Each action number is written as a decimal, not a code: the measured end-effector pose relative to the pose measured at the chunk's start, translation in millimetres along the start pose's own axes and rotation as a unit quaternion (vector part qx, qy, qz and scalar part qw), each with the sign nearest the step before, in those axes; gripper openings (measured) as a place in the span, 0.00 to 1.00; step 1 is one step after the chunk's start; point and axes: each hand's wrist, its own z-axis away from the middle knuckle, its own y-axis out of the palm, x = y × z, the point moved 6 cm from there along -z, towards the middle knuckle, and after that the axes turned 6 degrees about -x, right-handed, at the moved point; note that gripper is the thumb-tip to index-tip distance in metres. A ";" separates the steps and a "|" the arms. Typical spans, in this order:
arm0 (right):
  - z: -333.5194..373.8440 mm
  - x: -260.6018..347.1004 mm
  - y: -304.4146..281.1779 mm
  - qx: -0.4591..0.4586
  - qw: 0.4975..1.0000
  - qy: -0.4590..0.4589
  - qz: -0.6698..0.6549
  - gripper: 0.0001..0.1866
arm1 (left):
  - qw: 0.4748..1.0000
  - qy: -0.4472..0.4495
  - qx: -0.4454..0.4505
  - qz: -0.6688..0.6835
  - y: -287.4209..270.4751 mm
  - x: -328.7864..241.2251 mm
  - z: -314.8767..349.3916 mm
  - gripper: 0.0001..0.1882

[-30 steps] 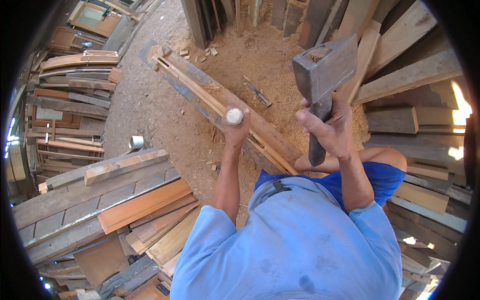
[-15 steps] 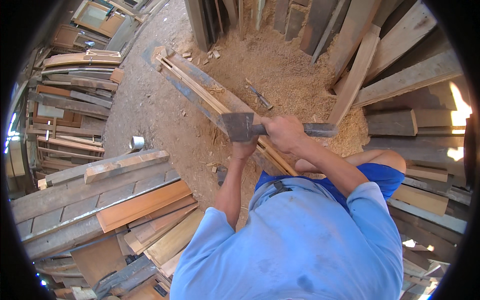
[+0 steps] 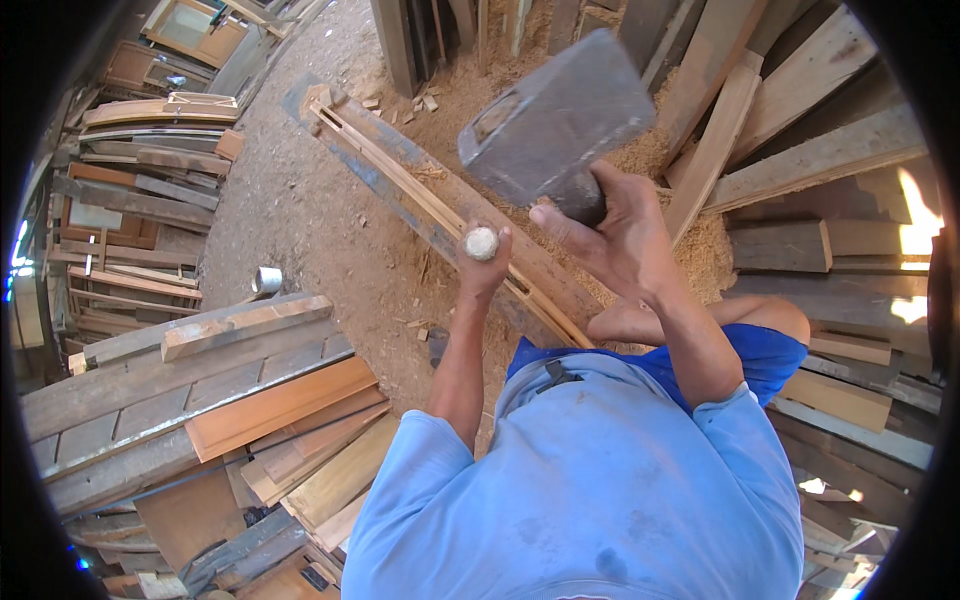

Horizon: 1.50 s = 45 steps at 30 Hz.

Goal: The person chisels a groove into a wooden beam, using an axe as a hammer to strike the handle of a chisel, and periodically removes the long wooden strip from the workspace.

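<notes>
The right hand (image 3: 628, 235) grips a scuffed, grey, block-headed mallet (image 3: 560, 122) at 1 o'clock. The left hand (image 3: 480, 272) clasps a pale, round-ended handle (image 3: 481, 242), 12 o'clock.

The left of two head-worn fisheye cameras looks steeply down, with the shirt (image 3: 580, 470) close at lower centre and the ground (image 3: 290, 215) farther off, upper left.

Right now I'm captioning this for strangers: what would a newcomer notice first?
Probably the big dark mallet, upper middle, held in the right hand. Next, the pale round tool end in the left hand near the centre, then the blue shirt below.
</notes>
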 end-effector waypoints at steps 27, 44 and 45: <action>2.0 2.6 -47.1 -0.019 0.998 0.058 -0.009 0.18 | 0.996 -0.079 0.039 -0.016 25.8 -23.1 -14.1 0.12; -7.0 -99.7 -12.1 0.139 0.913 0.089 0.372 0.18 | 0.989 0.035 0.084 -0.120 53.3 -23.0 4.1 0.09; -6.8 -87.2 -18.4 0.109 0.930 0.087 0.341 0.18 | 0.989 0.045 0.080 -0.114 49.2 -21.8 7.1 0.09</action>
